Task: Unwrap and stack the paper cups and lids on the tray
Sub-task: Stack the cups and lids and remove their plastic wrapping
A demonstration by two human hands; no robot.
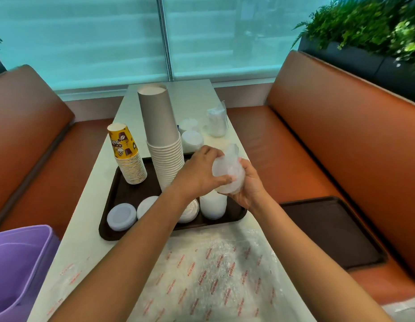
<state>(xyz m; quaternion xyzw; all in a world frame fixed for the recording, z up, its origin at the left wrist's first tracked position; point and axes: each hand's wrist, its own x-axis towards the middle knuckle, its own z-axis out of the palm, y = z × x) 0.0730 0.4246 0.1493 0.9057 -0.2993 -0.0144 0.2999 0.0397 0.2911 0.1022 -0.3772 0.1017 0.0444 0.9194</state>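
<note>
Above the right part of the dark brown tray, my left hand and my right hand both grip a plastic-wrapped stack of white lids. The wrap bunches up at its top. On the tray stand a tall stack of grey cups, a shorter stack of yellow printed cups, a white lid stack under my hands, and flat lid piles. More lid stacks and a wrapped pack sit on the table beyond the tray.
Crumpled clear wrapping with red print covers the near table. A purple bin stands at the lower left. A second dark tray lies on the orange bench at right. Benches flank the narrow white table.
</note>
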